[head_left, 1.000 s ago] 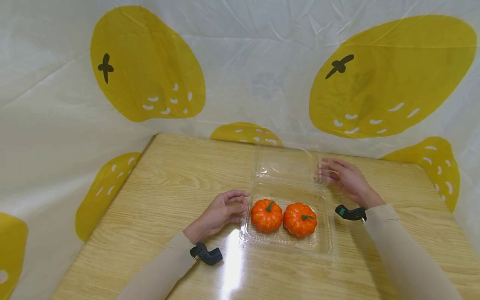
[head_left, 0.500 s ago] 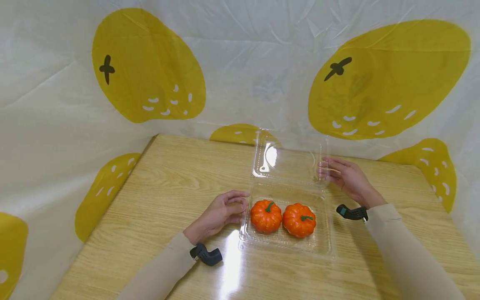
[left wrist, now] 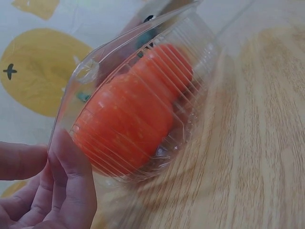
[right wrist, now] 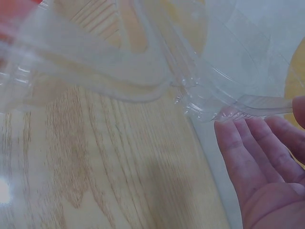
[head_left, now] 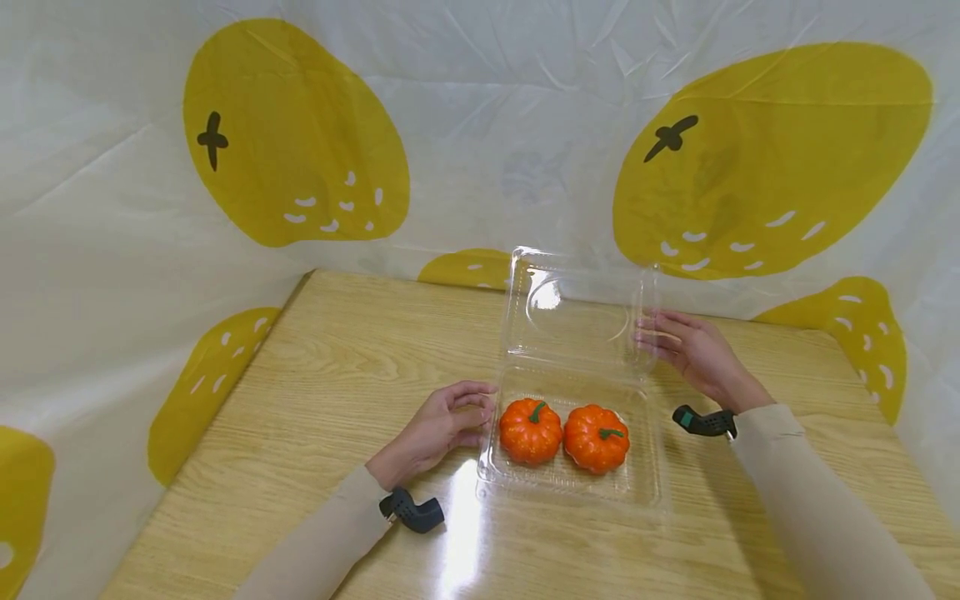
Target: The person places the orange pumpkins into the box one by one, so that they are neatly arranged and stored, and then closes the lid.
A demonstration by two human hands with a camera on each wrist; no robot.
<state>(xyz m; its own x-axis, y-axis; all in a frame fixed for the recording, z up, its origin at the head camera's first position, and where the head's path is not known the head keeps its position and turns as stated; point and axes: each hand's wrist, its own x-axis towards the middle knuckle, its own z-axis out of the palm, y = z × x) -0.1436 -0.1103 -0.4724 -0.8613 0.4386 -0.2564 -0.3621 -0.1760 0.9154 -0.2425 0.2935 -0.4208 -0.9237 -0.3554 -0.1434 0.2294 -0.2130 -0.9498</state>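
A clear plastic clamshell container (head_left: pixel 570 492) stands open on the table, with two small orange pumpkins (head_left: pixel 531 431) with green stems side by side in its base. My left hand (head_left: pixel 450 423) pinches the rim at the base's left side between thumb and index finger, as the left wrist view shows. At the back, the hinged lid (head_left: pixel 577 312) leans up and away from the base. My right hand (head_left: pixel 697 354) holds the lid's right edge, fingers beneath it and thumb on the other side. In the right wrist view the thumb (right wrist: pixel 299 110) is mostly cut off.
The wooden table (head_left: pixel 360 350) extends on both sides of the container. A white curtain (head_left: pixel 510 125) with large yellow fruit prints hangs along the table's back and left edges, close behind the lid. Black wrist-worn devices (head_left: pixel 416 510) sit on both wrists.
The lid has tilted up a little, its far edge rising against the curtain, with the right hand at its edge. The left hand and the pumpkins keep their places.
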